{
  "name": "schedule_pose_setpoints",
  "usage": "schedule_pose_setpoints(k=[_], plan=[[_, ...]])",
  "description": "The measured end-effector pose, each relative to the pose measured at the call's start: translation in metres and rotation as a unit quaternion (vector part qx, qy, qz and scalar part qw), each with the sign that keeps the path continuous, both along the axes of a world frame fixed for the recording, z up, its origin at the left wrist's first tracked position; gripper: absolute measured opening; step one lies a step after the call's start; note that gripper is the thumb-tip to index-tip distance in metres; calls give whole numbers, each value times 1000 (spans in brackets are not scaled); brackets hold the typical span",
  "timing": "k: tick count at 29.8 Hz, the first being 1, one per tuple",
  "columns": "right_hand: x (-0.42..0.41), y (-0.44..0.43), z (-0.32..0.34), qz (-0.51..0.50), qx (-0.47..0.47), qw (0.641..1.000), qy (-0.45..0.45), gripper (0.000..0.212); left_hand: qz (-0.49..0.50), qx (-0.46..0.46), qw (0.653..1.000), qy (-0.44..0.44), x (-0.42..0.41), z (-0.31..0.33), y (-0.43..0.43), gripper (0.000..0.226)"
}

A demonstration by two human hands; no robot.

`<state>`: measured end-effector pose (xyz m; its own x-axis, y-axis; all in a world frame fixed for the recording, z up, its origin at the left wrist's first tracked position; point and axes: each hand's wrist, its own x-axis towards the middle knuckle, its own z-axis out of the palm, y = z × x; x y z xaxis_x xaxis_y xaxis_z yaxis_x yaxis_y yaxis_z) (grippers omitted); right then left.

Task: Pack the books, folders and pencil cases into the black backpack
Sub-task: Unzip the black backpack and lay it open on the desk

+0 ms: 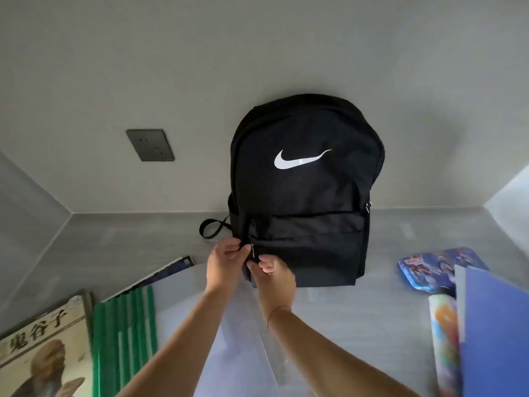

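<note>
Currently: tan illustrated book (43, 348) at the counter's front-left corner, blue plastic folder (498, 333) front-right. Mid-counter, left hand (226, 263) fingers curled, pinching pocket fabric; right hand (276, 275) pinches silver zip pull (252, 250). Upright black fabric backpack (306, 196) at the back edge.

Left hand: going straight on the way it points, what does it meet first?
The black backpack: the left hand pinches its front pocket beside the zipper pull, so probably that pocket fabric.

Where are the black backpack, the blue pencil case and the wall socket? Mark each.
black backpack (309, 190): head view, front panel below the logo.
blue pencil case (430, 270): head view, printed lid.
wall socket (150, 145): head view, centre of its plate.
</note>
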<state>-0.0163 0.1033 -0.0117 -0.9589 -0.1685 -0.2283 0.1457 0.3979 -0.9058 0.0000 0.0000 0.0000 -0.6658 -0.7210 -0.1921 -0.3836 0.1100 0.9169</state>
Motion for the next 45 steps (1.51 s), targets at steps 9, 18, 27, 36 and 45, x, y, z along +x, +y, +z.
schedule_pose_setpoints(k=[9, 18, 27, 36, 45], plan=[[-10, -20, 2, -57, 44, 996, 51, 20, 11, -13, 1000, 15, -19, 8, -12, 27], [-27, 14, 15, -76, 21, 983, 168, 20, 19, -85, 996, -6, -39, 10, -17, 14], [-71, 93, 23, -124, -34, 986, 109, 15, 70, -120, 990, 20, -32, 18, -13, 25], [-69, 95, 23, -77, -50, 991, 94, 8, -186, -520, 829, 87, -46, 12, 43, 36], [-101, 143, 22, -136, 6, 978, 156, 8, -139, -535, 825, 115, -60, 20, 24, 11]])
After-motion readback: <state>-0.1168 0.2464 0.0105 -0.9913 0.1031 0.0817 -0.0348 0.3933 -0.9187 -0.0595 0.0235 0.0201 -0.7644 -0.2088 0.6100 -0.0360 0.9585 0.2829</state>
